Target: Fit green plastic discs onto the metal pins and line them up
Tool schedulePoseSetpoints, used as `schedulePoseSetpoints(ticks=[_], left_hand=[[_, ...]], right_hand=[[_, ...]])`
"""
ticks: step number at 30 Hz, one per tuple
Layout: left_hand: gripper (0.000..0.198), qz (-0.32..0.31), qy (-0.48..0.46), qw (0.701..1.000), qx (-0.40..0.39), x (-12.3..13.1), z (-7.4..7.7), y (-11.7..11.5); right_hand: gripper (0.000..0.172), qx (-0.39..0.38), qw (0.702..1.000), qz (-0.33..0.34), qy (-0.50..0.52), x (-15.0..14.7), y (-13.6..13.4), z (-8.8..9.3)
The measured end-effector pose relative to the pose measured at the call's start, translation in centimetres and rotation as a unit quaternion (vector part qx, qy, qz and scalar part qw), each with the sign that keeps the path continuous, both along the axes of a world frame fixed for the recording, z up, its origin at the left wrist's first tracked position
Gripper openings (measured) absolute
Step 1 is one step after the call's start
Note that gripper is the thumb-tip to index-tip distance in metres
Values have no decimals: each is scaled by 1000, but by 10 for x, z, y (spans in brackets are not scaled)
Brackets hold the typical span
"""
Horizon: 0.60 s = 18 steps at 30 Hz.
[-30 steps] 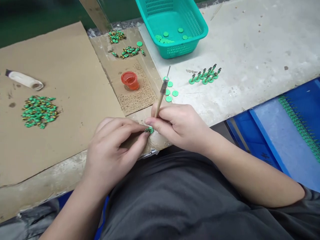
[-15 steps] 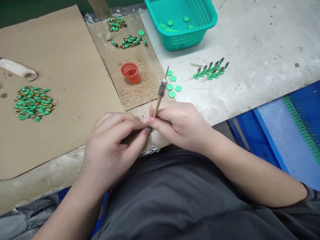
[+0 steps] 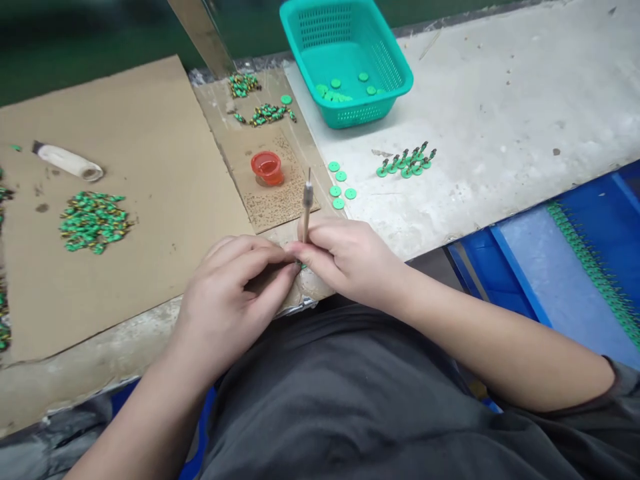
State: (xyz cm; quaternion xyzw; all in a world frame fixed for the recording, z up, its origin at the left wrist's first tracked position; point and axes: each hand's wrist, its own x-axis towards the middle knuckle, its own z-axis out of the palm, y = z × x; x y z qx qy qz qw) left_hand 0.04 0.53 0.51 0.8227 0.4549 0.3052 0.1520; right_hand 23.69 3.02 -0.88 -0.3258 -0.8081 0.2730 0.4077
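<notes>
As the right hand (image 3: 350,263) grips it, the wooden stick (image 3: 305,215) (metal-tipped) stands.

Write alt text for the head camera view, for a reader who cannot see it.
Two hands meet at the table edge: the left hand and right hand pinch a small green piece, the right also holding a thin brush upright. Beyond lie a red cup, green discs and a teal basket.

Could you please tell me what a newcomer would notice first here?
The left hand and right hand meet at the table's near edge, pinching a tiny green piece, and the right hand also holds a thin brush pointing up. Behind them stands a teal basket with green discs inside, and a heap of green pieces lies on the cardboard at left.
</notes>
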Motion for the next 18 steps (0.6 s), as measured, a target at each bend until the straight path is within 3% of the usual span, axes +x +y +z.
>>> schedulePoseSetpoints(ticks=[7, 15, 18], left_hand=[[9, -31, -35, 999, 2, -2, 6, 7], [8, -24, -27, 999, -12, 1, 2, 4], [15, -29, -3, 999, -13, 0, 1, 3]], right_hand=[[43, -17, 999, -5, 26, 0, 2, 1], [46, -109, 986, -109, 58, 14, -15, 2], [46, -118, 986, -104, 48, 19, -20, 1]])
